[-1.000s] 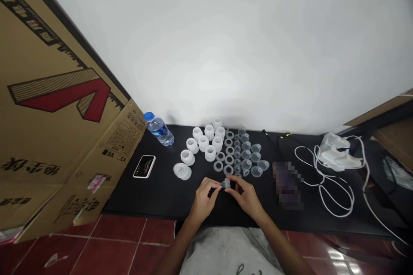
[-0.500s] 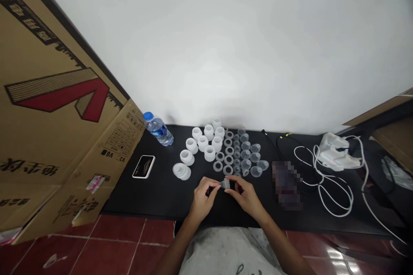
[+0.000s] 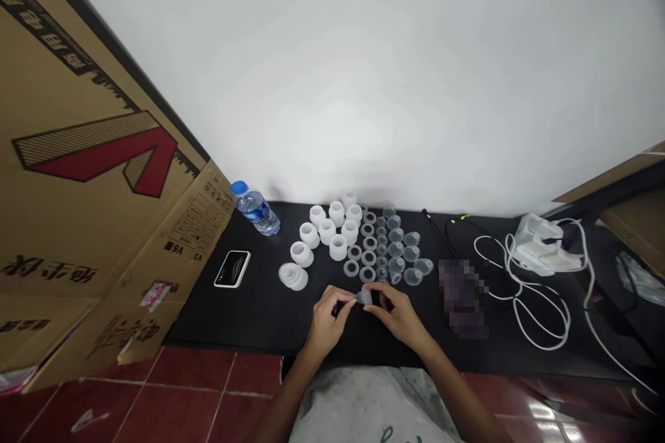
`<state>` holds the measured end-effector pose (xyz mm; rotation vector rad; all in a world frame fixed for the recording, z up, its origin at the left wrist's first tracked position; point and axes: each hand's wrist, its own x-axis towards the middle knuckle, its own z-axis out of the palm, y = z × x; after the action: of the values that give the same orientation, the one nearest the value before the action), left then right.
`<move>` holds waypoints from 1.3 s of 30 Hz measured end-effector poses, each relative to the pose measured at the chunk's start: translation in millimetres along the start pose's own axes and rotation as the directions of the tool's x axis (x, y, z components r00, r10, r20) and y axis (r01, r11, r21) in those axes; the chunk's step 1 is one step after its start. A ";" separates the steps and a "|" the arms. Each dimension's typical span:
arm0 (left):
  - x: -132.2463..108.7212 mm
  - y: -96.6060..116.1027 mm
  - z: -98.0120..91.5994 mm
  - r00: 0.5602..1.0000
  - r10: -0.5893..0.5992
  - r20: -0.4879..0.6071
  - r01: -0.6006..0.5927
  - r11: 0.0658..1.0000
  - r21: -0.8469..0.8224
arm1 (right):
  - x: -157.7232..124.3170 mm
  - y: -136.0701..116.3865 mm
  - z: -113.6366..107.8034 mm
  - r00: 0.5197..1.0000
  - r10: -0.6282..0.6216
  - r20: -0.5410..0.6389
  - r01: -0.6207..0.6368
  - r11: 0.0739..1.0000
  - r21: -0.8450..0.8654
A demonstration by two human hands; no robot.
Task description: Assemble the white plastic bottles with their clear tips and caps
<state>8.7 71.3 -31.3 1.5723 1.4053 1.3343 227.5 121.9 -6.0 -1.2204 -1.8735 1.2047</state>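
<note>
My left hand (image 3: 327, 322) and my right hand (image 3: 399, 318) meet at the middle of the black table, both pinching a small translucent plastic piece (image 3: 364, 297). Its far end shows, and my fingers hide the rest. Just beyond my fingertips lie neat rows of clear plastic domes (image 3: 396, 247) and grey translucent rings (image 3: 361, 252). White silicone cups (image 3: 328, 230) stand further left, and a stacked white silicone piece (image 3: 293, 277) lies nearest my left hand.
A water bottle (image 3: 255, 212) lies at the table's back left, near a black phone (image 3: 232, 268). To the right are a pixelated object (image 3: 461, 297) and a white device (image 3: 543, 255) with looped white cable. Cardboard (image 3: 93, 152) leans on the left.
Both hands stay close together at the same spot, and the small translucent piece turns slightly between my fingers. The items on the table stay in place.
</note>
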 end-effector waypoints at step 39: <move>-1.2 0.3 -4.0 0.998 0.036 0.051 -0.036 0.999 0.003 | 1.6 -8.1 10.0 1.000 -0.021 0.005 0.021 0.998 0.051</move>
<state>5.2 69.4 -30.2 1.6303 1.3559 1.3041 215.5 118.4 -2.7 -1.1684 -1.8438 1.2379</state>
